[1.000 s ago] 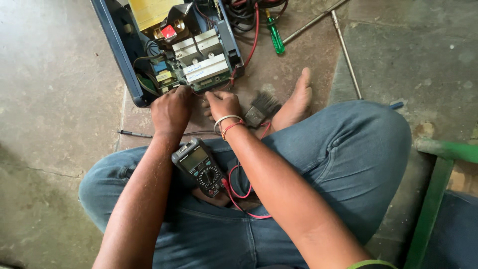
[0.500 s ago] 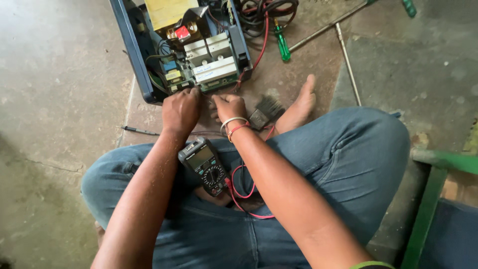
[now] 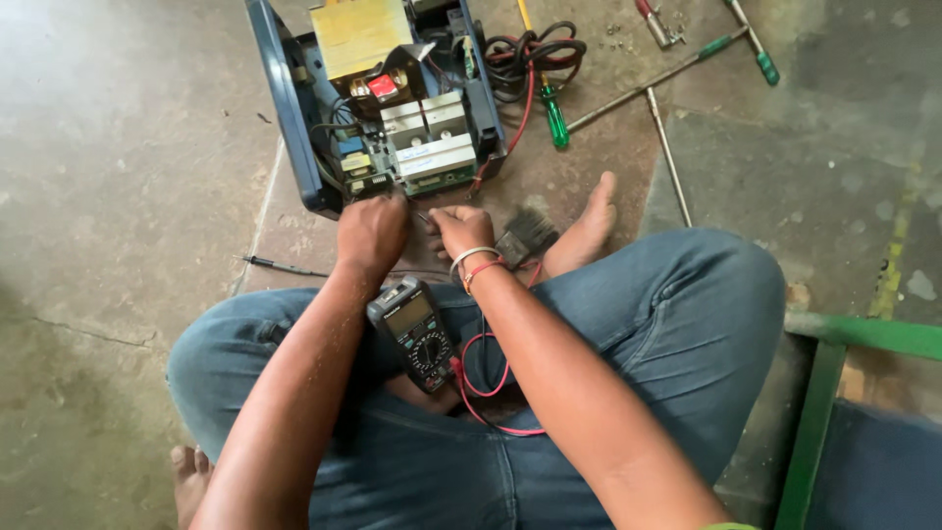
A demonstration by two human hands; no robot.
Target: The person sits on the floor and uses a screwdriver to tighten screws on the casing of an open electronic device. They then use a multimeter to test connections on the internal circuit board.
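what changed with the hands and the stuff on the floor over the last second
Mostly the view tilted up, showing more of the open blue device and tools behind it. Both hands stayed close together at its near edge: the left hand fisted, the right hand pinching a thin probe tip; nothing visibly picked up or dropped. The multimeter stayed on the lap, the brush by the foot.

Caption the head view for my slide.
Both hands, left hand and right hand, at opened blue-cased electronic unit; black multimeter on lap.

Both hands (image 3: pixel 417 231) lower in view, more of the opened device (image 3: pixel 392 108) visible.
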